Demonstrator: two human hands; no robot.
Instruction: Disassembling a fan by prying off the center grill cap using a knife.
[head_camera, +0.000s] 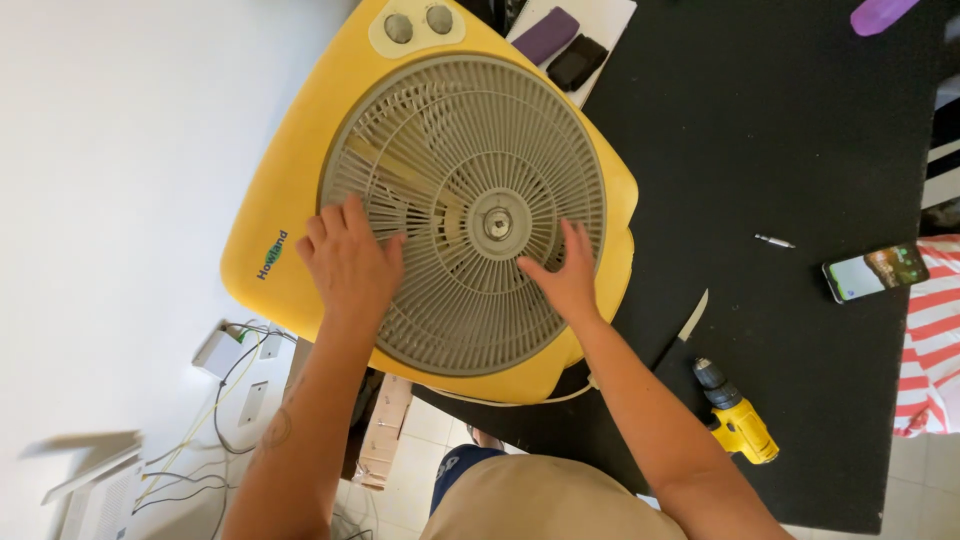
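A yellow box fan (290, 190) lies flat on the black table (800, 130), its round grey grille (465, 210) facing up. Two grey knobs (418, 22) sit at its far edge. My left hand (348, 262) rests flat on the grille's left side, fingers spread. On the right part of the grille, just beside the centre hub (497, 222), my right hand (565, 275) presses flat with fingers apart. Neither hand holds anything.
A yellow and black cordless drill (735, 415) and a knife (690, 318) lie near the table's front edge. A phone (875, 271), a small metal bit (773, 241), a purple case (546, 35) and a black case (577, 62) lie farther back. Cables (215, 420) run along the floor at the left.
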